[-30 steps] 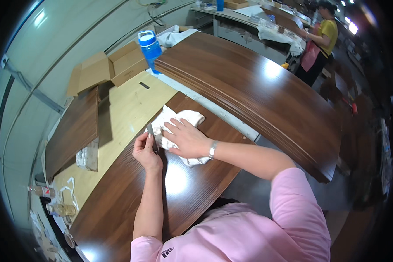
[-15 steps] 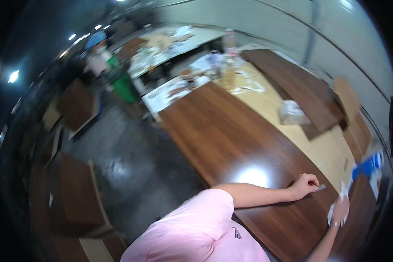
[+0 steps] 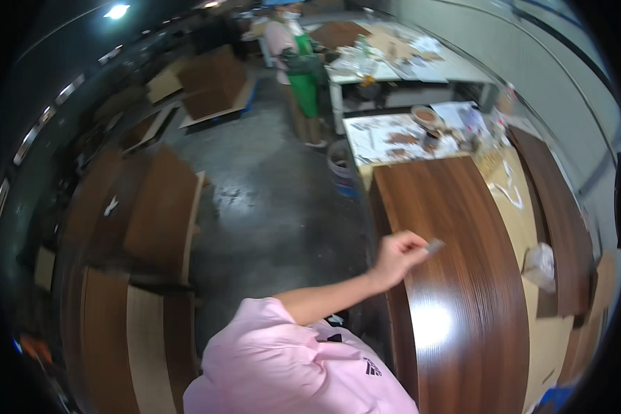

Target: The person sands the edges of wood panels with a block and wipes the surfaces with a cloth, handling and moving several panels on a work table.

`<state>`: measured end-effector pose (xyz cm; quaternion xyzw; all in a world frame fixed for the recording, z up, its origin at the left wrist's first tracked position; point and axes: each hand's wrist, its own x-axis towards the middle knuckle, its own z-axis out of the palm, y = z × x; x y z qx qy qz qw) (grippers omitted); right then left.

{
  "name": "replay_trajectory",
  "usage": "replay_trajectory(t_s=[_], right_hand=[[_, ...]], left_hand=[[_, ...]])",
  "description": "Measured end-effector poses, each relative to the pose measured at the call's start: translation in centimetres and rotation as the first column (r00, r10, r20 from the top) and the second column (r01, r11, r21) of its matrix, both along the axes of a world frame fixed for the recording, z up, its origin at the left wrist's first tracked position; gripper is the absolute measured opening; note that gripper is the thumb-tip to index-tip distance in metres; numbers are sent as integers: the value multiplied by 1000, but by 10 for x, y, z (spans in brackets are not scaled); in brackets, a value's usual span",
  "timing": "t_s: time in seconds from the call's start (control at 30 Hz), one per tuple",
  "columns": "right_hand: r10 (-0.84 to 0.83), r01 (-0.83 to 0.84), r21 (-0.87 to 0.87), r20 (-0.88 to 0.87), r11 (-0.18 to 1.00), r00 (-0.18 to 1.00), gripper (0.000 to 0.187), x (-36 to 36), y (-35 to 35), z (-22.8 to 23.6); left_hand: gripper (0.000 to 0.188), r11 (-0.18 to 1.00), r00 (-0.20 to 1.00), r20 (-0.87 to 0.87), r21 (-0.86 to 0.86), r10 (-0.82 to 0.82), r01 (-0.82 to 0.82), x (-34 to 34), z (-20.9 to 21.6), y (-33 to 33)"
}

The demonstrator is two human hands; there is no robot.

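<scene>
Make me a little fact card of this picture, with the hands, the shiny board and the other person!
Left hand: pinching a small flat grey strip; I can't tell if the strip touches the board
Right hand: out of view
Board: glossy brown wood-grain board, with a bright light reflection on it
Right of board: whitish wrapped bundle
Other person: person in a green apron, standing beside a white-topped table
Floor: grey, shiny floor

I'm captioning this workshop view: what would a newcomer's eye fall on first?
Probably the long, dark brown board right of centre, with light glaring off its glossy surface. Next, the left hand by its left edge, pinching a small grey flat piece. Farther back, above centre, a person in a green apron stands near a cluttered white table.
</scene>
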<state>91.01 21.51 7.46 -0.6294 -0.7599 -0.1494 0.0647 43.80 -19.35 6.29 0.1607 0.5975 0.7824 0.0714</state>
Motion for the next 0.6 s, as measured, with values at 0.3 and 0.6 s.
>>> replay_trajectory(t_s=[0.3, 0.6], right_hand=[[-45, 34, -50, -233, 998, 971, 51, 30, -40, -102], [159, -171, 42, 202, 984, 966, 26, -64, -111, -101]], left_hand=[[9, 962, 965, -65, -90, 253, -259, -222, -50, -90], [13, 806, 965, -180, -533, 189, -258, -329, -139, -88]])
